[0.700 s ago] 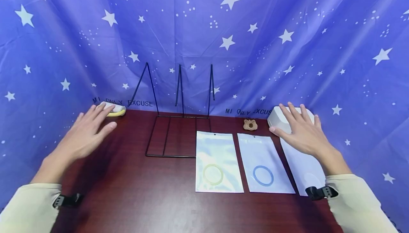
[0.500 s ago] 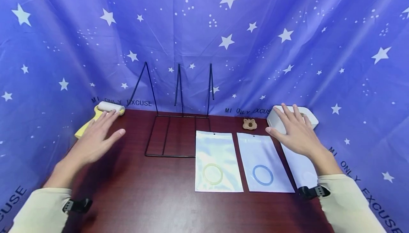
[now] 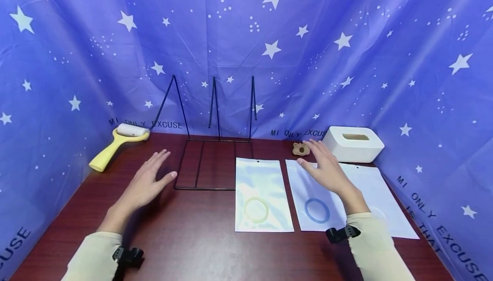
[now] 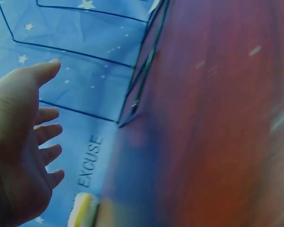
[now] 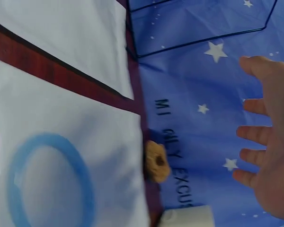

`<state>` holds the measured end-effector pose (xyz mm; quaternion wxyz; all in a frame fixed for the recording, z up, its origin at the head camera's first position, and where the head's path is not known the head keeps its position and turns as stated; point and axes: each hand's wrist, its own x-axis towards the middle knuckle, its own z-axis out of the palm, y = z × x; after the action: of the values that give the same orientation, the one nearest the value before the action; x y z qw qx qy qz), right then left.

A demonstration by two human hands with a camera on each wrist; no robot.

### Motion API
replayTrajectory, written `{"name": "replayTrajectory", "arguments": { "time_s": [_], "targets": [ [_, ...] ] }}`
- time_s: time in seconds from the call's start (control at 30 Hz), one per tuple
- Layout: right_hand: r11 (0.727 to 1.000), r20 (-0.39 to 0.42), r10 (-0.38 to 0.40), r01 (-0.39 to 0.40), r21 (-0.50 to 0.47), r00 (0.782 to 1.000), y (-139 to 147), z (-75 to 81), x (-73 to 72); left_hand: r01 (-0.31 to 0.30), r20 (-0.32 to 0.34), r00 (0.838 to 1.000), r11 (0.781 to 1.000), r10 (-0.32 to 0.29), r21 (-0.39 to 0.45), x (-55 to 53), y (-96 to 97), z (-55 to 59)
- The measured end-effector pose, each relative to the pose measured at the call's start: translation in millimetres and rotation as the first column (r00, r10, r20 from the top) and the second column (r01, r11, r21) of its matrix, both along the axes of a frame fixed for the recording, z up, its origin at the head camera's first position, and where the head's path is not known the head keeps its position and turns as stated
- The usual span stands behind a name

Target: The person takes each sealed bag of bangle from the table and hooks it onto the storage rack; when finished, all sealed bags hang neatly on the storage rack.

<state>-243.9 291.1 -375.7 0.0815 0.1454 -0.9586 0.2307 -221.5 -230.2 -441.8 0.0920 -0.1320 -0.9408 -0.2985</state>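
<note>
My left hand [image 3: 143,187] hovers over the table, fingers straight and thumb spread, just left of a black wire rack [image 3: 208,189]. Nothing is in it; the left wrist view shows the same free palm. My right hand [image 3: 329,172], also with extended fingers, hangs above a white pouch with a blue ring [image 3: 316,211] on it and hides part of that pouch. Its fingertips appear close to a small brown bear-shaped piece [image 3: 298,149]; contact is not shown. Left of it lies a shiny pouch [image 3: 258,176] with a yellow-green ring, overlapping the rack's base.
A third white pouch [image 3: 389,204] lies at the right, partly behind my right forearm. Behind it stands a white tissue box [image 3: 352,150] with a slot on top. A yellow-handled lint roller [image 3: 105,156] rests at the back left. Starry blue cloth [image 3: 231,24] encloses the table.
Both hands have moved inward, toward the middle of the table. The lint roller and the tissue box, partly covered before, are now uncovered. No object has been taken hold of.
</note>
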Motion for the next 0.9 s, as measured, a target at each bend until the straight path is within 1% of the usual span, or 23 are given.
{"name": "replayTrajectory", "arguments": {
  "time_s": [0.1,0.2,0.3,0.43,0.57,0.67,0.8,0.9],
  "targets": [
    [0.999,0.032,0.015,-0.014,-0.048,0.999,-5,-12.5,-4.0,-0.003,0.017,1.0,1.0,0.002,0.03,-0.1,6.6,-11.8],
    [0.994,0.064,0.026,-0.019,-0.11,0.998,-10,-23.9,-7.6,0.002,0.055,0.998,0.998,-0.005,0.056,0.5,10.0,-20.8],
    [0.984,0.083,0.033,-0.018,-0.179,0.996,-14,-34.7,-11.5,0.006,0.098,0.995,0.996,-0.015,0.087,-0.3,9.6,-27.8],
    [0.968,0.095,0.036,-0.011,-0.251,0.995,-21,-47.5,-17.4,0.003,0.128,0.992,0.994,-0.017,0.11,-3.4,6.6,-37.7],
    [0.95,0.098,0.025,0.006,-0.311,0.995,-27,-58.0,-24.6,0.016,0.11,0.994,0.996,-0.026,0.088,-7.0,4.9,-48.4],
    [0.941,0.108,-0.002,0.039,-0.336,0.994,-30,-66.1,-30.5,0.039,0.078,0.996,0.998,-0.043,0.053,-8.5,6.3,-53.3],
    [0.935,0.114,-0.047,0.084,-0.345,0.992,-32,-77.1,-36.8,0.054,0.059,0.997,0.999,-0.054,0.006,-7.2,10.1,-56.0],
    [0.928,0.118,-0.08,0.117,-0.353,0.99,-34,-84.4,-40.9,0.047,0.05,0.998,0.999,-0.046,-0.012,-5.7,12.5,-56.0]
  ]
}}
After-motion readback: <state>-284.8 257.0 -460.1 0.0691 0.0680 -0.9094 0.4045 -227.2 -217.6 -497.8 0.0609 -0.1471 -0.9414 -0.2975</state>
